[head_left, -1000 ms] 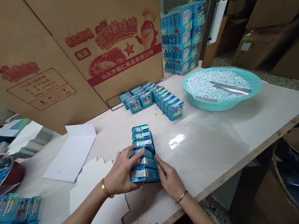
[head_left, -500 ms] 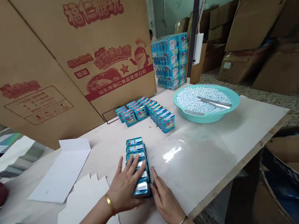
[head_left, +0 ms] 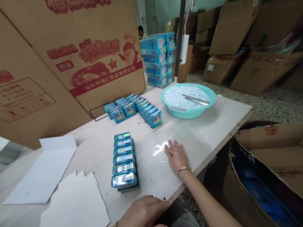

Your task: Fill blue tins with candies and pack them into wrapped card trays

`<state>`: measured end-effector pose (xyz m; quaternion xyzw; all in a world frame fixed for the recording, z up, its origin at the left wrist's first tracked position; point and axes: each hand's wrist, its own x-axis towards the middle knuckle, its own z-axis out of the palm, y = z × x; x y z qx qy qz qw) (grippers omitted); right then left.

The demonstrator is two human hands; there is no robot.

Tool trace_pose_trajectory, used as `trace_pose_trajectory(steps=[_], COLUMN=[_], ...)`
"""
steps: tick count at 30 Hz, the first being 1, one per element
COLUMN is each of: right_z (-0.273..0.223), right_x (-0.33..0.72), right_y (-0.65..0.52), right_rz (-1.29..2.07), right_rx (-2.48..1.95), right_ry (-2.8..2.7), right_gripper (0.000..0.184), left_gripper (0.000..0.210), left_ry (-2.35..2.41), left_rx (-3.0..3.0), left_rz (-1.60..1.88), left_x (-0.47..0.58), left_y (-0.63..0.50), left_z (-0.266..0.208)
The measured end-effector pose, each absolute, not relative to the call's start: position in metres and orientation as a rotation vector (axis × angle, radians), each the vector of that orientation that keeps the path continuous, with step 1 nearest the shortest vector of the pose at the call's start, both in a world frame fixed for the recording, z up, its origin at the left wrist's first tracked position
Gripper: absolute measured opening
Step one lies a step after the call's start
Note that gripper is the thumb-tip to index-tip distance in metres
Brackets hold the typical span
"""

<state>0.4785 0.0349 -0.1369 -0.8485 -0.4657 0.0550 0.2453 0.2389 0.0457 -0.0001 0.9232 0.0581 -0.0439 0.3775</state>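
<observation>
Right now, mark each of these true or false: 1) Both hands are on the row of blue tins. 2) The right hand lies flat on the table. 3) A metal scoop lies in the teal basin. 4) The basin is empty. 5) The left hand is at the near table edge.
1) False. Neither hand touches the row of blue tins; both hands are apart from it.
2) True. The right hand lies palm down on the table, to the right of the row.
3) True. The metal scoop lies in the teal basin.
4) False. The basin holds many small pale candies.
5) True. The left hand rests at the near edge, holding nothing.
</observation>
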Motion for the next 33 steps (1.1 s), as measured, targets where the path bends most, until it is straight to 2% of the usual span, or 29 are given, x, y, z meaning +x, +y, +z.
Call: trace_pose_trajectory(steps=[5,8,12,17,21,23,26,33], right_z=[-0.137,-0.136,-0.128,-0.118,-0.117,-0.115,-0.111,-0.103], right_x=[0.488,0.497,0.489,0.461,0.450,0.447,0.442,0.432], right_y=[0.033,0.028,0.011,-0.017,-0.026,-0.024,-0.018,-0.027], right_rz=[0.242,0.380,0.428,0.407,0.450,0.442,0.443,0.589], right_rx=[-2.200,-2.016,-1.660,-1.554,-1.650,-1.654,-1.632,-1.582], right_ry=[-1.236,-1.158,-1.167,-1.293,-1.128,-1.108,-1.161,-0.949], right_gripper=[0.031,0.032,0.036,0.036,0.050,0.048,0.034,0.044], left_gripper=[0.041,0.051,0.065,0.037,0.024,0.024,0.030,0.039], left_ry=[0.585,0.831,1.050,1.023,1.005,0.990,0.948,0.745], left_rx=[2.025,1.708,1.412,1.281,1.280,1.277,1.271,1.252], left_rz=[0.129,0.387,0.537,0.528,0.529,0.550,0.594,0.667], left_x=[0.262,0.293,0.334,0.347,0.337,0.332,0.329,0.329], left_y=[0.058,0.072,0.087,0.095,0.086,0.080,0.075,0.051], left_z=[-0.034,-0.055,-0.072,-0.079,-0.083,-0.085,-0.087,-0.085])
